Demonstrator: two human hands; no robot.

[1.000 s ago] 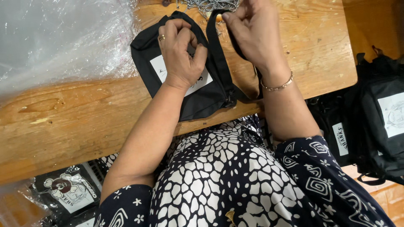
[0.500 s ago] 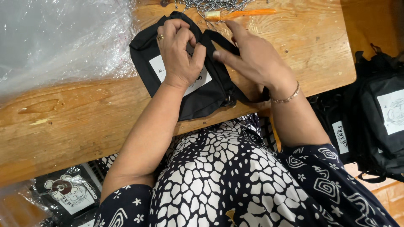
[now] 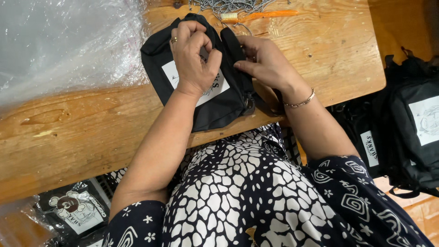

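While both hands pinch, black bag (image 3: 206, 105) (flat) lies beneath

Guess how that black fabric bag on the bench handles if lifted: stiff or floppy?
Probably floppy: the black bag creases under the left hand and right hand. Likely light, since it looks flat. Unlikely to roll.

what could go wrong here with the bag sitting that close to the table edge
The black bag overhangs the near edge of the wooden table; if the left hand lifts off, it might slide into the lap. The right hand pinches the strap beside the zipper, so fingers could get nipped. The loose cords at the far edge could snag on the bag.
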